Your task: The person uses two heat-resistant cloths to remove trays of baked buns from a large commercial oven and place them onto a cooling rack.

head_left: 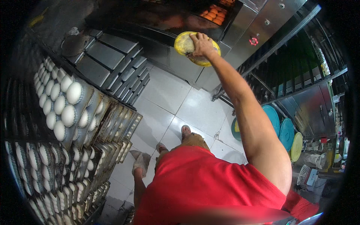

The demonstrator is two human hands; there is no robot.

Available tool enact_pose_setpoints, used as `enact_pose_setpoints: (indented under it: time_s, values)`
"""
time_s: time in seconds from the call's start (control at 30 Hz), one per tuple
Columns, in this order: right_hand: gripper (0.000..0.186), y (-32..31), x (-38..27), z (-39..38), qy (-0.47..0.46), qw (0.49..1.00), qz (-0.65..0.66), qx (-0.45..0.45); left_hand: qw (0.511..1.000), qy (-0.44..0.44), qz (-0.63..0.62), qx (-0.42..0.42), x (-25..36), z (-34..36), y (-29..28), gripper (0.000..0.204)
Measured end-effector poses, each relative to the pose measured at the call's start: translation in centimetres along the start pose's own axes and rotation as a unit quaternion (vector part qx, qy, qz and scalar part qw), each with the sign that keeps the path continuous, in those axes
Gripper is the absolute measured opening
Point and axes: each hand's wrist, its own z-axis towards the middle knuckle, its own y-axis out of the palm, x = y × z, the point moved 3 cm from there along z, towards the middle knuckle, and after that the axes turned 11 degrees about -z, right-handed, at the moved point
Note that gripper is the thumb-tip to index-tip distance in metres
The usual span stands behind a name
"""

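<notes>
A: Left side first?
B: Racked dough trays (63, 108) at nine o'clock. Left hand (141, 164) at six, hanging low, wrapped in a pale cloth; fingers hidden, can't tell.
A: Right?
B: Right hand (201, 44) at twelve, fingers spread flat over yellow round pan (183, 44), directly under palm, against oven (180, 17) front. Nearer by far.
</notes>
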Motion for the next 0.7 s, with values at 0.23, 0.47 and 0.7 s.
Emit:
enact_pose_setpoints:
  time_s: [0.23,0.47,0.7]
  values:
    - [0.095,2.2,-0.6,1.5,0.055,0.992,-0.041,0.108,1.0,-0.014,0.001,-0.011,-7.6,-4.2,1.3,0.03]
    - [0.078,2.0,-1.8,-0.1,-0.022,0.988,-0.062,0.137,1.0,-0.014,0.017,-0.015,-10.0,-8.0,0.9,0.029]
    - [0.072,0.3,-2.4,-0.2,-0.048,0.985,-0.039,0.159,0.999,0.029,0.023,0.014,-6.8,-3.9,-0.5,0.028]
